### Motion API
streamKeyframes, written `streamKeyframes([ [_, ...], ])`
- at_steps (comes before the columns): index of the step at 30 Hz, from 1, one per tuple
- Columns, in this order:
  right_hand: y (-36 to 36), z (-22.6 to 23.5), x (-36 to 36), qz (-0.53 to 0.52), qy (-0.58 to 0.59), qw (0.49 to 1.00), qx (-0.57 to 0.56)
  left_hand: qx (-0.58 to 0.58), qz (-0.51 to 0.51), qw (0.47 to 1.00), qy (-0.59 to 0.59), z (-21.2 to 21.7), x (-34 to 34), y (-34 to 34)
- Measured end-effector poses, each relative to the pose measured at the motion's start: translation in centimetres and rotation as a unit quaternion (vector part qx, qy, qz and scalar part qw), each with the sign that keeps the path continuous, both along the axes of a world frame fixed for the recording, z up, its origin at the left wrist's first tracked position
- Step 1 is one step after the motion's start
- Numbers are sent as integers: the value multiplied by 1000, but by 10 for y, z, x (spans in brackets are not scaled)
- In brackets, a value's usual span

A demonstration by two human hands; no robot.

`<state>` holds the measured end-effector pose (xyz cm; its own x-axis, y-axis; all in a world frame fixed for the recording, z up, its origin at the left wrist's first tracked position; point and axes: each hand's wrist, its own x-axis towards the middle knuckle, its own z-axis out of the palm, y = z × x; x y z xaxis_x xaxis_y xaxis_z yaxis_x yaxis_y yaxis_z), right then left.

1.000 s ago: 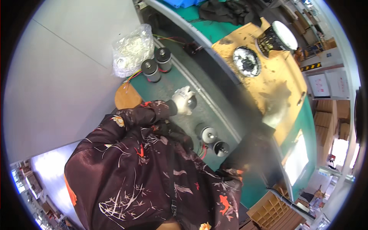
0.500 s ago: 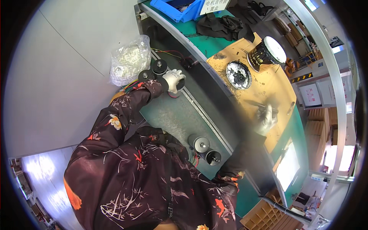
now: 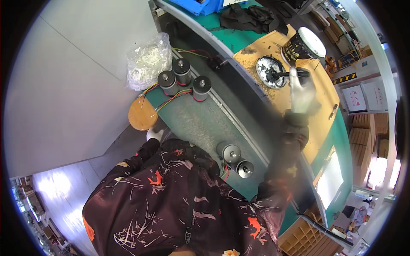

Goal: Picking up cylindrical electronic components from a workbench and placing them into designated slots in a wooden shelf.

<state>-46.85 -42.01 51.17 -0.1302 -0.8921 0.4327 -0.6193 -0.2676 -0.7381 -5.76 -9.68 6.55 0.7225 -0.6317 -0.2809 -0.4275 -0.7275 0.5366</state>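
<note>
My right hand (image 3: 302,94), in a pale glove, is closed on a black stick-like tool (image 3: 294,74). The tool's tip reaches into white paste in a round dark lid (image 3: 277,84). Beside a round wooden stool seat (image 3: 143,114), my gloved left hand (image 3: 154,134) has its fingers apart and nothing visible in them. Three upright grey motors with black tops, a left one (image 3: 167,82), a far one (image 3: 181,70) and a right one (image 3: 201,87), cluster at the bench's far end. Their coloured wires trail left. Two more motors (image 3: 230,151) stand nearer me.
A clear bag of pale material (image 3: 148,64) sits beyond the stool. A black-and-white bucket (image 3: 303,45) stands on a tan board (image 3: 294,111) to the right. Dark cloth (image 3: 250,18) and a blue bin (image 3: 196,6) lie farther back. A metal rail (image 3: 232,116) edges the bench.
My left hand has let go of the right-hand motor in the far cluster and drawn back toward me, beside the stool. My right hand has moved away from me, bringing the tool into the lid.
</note>
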Motion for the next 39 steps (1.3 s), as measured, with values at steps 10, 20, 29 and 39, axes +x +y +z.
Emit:
streamKeyframes([
  [10, 162, -50, -34, -53, -65, 995, -53, 300, 125, 937, 127, -135, 34, 168],
  [20, 257, -179, -57, -155, -149, 966, 142, 217, -20, 964, 154, -94, 9, 122],
  [29, 266, -187, -56, -182, -179, 958, 134, 164, -52, 967, 188, -136, 33, 90],
  [39, 262, -200, -59, -191, -149, 956, 163, 199, -47, 968, 144, -167, 38, 118],
])
